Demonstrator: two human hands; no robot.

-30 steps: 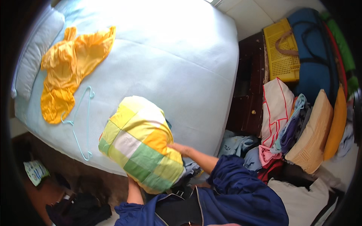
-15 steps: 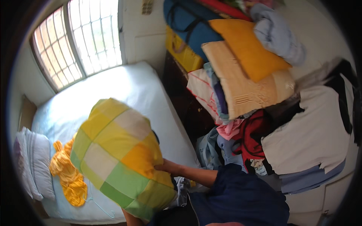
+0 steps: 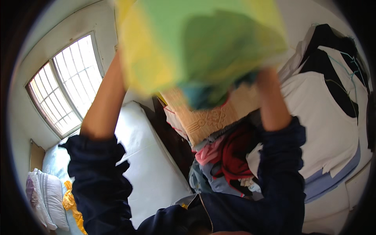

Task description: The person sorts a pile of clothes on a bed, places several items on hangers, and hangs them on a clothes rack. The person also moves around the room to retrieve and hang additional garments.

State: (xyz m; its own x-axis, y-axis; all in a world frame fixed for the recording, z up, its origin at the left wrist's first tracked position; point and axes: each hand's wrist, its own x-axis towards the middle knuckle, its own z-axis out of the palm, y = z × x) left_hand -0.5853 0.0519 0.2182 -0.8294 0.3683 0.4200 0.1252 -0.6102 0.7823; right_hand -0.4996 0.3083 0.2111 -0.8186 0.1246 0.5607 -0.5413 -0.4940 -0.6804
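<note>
A pillow (image 3: 156,43) in a green and yellow check is held up in front of me, blurred and cut off by the top edge. My left hand (image 3: 120,60) grips its left side and my right hand (image 3: 267,76) its right side; the fingers of both are hidden behind it. Under its lower edge shows a blurred dark teal patch (image 3: 205,96), whose kind I cannot make out. Beyond the pillow, a tan embossed cushion (image 3: 211,123) lies on a heap of clothes, partly covered from view.
A bed with a pale blue mattress (image 3: 145,149) stands at left below a barred window (image 3: 66,74). On it are white pillows (image 3: 51,199) and an orange garment (image 3: 70,199). Red and pink clothes (image 3: 235,152) are heaped centre right; white garments (image 3: 325,121) and hangers (image 3: 352,70) lie at right.
The checked pillow has been raised from above the bed, up and to the right, before the clothes heap. Both forearms are now lifted, and the view has shifted.
</note>
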